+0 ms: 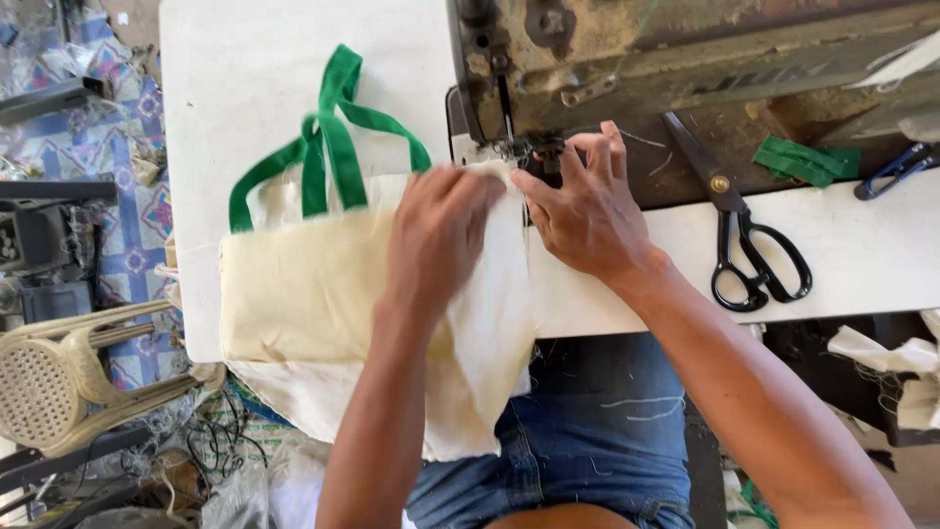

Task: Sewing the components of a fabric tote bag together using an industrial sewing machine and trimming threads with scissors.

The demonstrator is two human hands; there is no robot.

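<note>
Cloth bag (313, 294), cream with green handles (328, 137), lies on the white worktop (862, 255), one edge fed under the needle of the sewing machine (627, 59). My left hand (441, 235) presses flat on the cloth, fingers spread; my right hand (587, 206) pins the edge just beside the presser foot, fingers open, gripping nothing. Best to keep the seam edge straight, cloth taut between both hands, fingertips off the needle. Scissors (749, 235) sit to the right, near green strap pieces (808, 160).
</note>
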